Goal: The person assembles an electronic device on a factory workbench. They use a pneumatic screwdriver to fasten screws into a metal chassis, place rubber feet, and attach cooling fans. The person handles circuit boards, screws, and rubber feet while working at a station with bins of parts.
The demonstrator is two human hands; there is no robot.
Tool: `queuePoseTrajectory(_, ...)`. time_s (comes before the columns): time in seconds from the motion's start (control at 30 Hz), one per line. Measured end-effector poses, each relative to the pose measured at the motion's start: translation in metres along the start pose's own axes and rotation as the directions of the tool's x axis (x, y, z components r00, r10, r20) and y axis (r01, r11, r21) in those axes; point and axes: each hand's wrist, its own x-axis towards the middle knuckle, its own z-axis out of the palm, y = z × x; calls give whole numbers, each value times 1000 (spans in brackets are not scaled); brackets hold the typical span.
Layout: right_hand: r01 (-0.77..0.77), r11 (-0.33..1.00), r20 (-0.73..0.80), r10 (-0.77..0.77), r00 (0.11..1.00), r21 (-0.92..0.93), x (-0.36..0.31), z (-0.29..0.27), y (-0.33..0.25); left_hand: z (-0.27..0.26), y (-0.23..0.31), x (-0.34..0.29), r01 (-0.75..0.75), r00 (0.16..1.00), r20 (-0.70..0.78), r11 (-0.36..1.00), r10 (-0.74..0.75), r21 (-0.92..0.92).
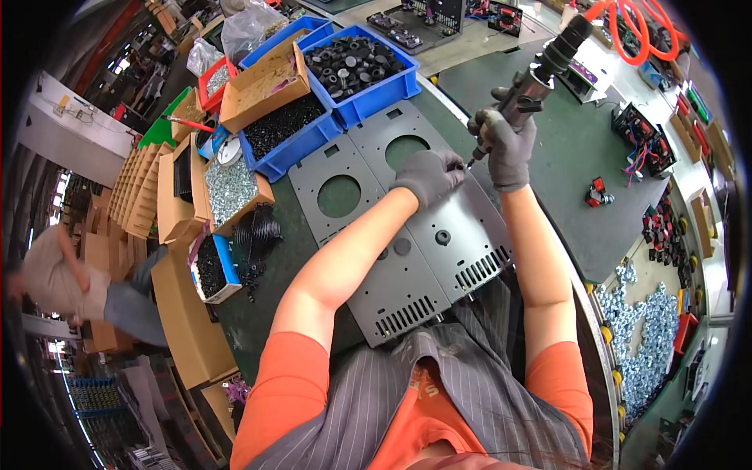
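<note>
In the upper right of the frame my right hand [513,149] has its gloved fingers wrapped round a power screwdriver [540,78], while my left hand [429,178] curls near its tip, its grasp unclear, above grey metal panels [479,215] lying mid-frame on the table [244,333].

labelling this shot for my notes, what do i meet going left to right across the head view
Co-worker in a beige top, heap of silvery hardware, blue bin of black parts, gloved left hand, gloved right hand, small red-and-black part, black unit with wires
</note>
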Motion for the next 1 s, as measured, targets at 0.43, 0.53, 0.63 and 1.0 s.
queuePoseTrajectory(0.43,-94,992,143,105,984,-80,6,15,29,-1,1,-3,51,999,17,997,-52,54)
queuePoseTrajectory(0.53,-127,988,194,141,971,-82,5,15,32,6,-11,2,53,998,38,997,-55,60)
queuePoseTrajectory(0.63,-124,988,214,142,966,-96,7,15,35,12,-28,12,-103,994,4,977,105,-189)
queuePoseTrajectory(1.0,-42,994,130,55,990,-105,8,20,16,-49,-77,-59,137,979,144,-57,-146,-989)
